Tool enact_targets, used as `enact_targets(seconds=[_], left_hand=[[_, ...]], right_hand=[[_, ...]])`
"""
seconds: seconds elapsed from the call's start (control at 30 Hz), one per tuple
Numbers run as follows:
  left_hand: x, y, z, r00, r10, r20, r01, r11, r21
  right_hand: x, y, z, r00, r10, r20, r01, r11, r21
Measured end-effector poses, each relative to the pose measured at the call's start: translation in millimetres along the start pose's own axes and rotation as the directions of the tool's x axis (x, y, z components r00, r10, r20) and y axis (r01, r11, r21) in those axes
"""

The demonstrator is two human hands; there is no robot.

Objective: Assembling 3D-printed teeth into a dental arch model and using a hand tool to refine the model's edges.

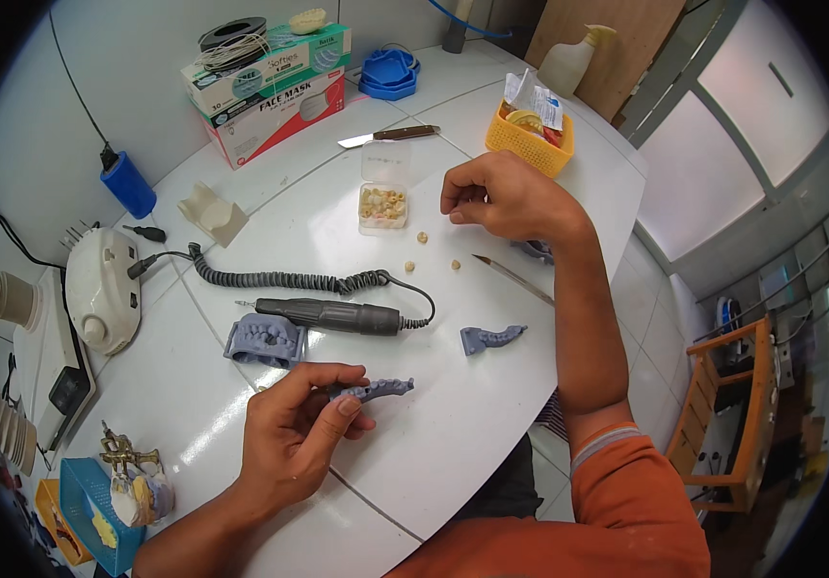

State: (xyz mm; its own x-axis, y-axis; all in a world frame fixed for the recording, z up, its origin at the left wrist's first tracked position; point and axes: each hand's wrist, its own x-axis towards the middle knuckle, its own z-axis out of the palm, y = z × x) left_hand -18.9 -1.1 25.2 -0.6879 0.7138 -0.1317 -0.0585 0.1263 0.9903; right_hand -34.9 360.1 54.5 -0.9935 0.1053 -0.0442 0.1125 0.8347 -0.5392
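Observation:
My left hand [291, 433] grips a grey-blue dental arch model [381, 389] between thumb and fingers, above the near side of the table. Raised to the right of a clear box [382, 208] of small ivory-coloured teeth, my right hand [513, 197] has its fingertips pinched together; whatever they may hold is hidden. The box's lid stands up. Loose teeth lie on the table below it: one tooth [422, 237], a second tooth [409, 266] and a third tooth [455, 264]. A fine brush [515, 278] lies beside my right forearm. A smaller dental model [491, 338] rests farther down.
A dark handpiece [328, 314] with a coiled cord lies left of centre, by a blocky dental model [266, 340]. The cord reaches a white control unit [104, 289]. Farther back are a knife [390, 136], mask boxes [275, 106] and a yellow basket [530, 144].

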Motion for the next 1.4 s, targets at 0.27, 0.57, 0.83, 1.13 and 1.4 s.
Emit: enact_targets(seconds=[0.27,0.57,0.83,1.13,1.4], left_hand=[[3,-8,-1,0.996,0.081,-0.034,-0.082,0.996,-0.045],[3,-12,-3,0.999,0.037,0.039,-0.040,0.996,0.074],[2,-10,-3,0.998,0.044,0.052,-0.049,0.994,0.098],[2,-10,-4,0.997,0.038,0.064,-0.046,0.992,0.119],[1,-10,-4,0.995,0.036,0.092,-0.047,0.991,0.122]], right_hand=[[-15,-13,3,0.993,0.115,-0.007,-0.115,0.983,-0.141],[8,19,12,0.871,0.218,-0.440,-0.306,0.942,-0.139],[23,23,35,0.922,-0.060,-0.382,-0.051,0.960,-0.274],[14,-5,35,0.973,0.010,-0.230,-0.043,0.989,-0.143],[23,-9,54,0.909,-0.156,-0.387,0.171,0.985,0.004]])
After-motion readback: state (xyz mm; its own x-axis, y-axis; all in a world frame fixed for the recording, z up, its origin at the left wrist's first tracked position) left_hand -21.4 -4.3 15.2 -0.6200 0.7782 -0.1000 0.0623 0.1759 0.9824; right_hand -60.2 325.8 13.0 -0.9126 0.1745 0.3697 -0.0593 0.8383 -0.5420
